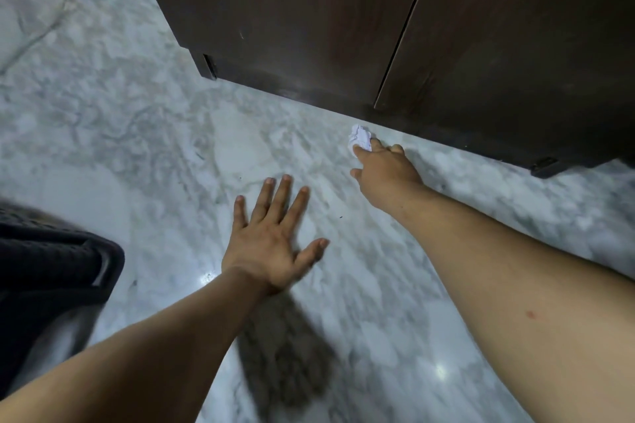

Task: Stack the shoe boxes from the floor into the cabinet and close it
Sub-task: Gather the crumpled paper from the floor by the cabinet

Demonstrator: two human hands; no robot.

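Head view, only one. Dark wood cabinet (309,27) at top, both doors look shut, seam between them running down to the base. No shoe boxes visible anywhere on the marble floor (120,113), so they are either inside already or out of frame; cannot tell which. Left hand (271,244) flat on the floor, fingers spread wide, holding nothing, likely bracing. Right hand (385,165) stretched forward to a crumpled white scrap of paper (359,140) lying just beside the cabinet base below the door seam; fingertips touch it, fingers starting to curl over it, though a firm pinch isn't clear. Dark fabric (51,268) at lower left, cable (44,27) trailing at upper left.

Judgement: stacking seems done, this is clean-up. To do it well: gather the scrap with the fingertips rather than shoving it under the base, keep weight on the left palm, then check both doors sit flush.
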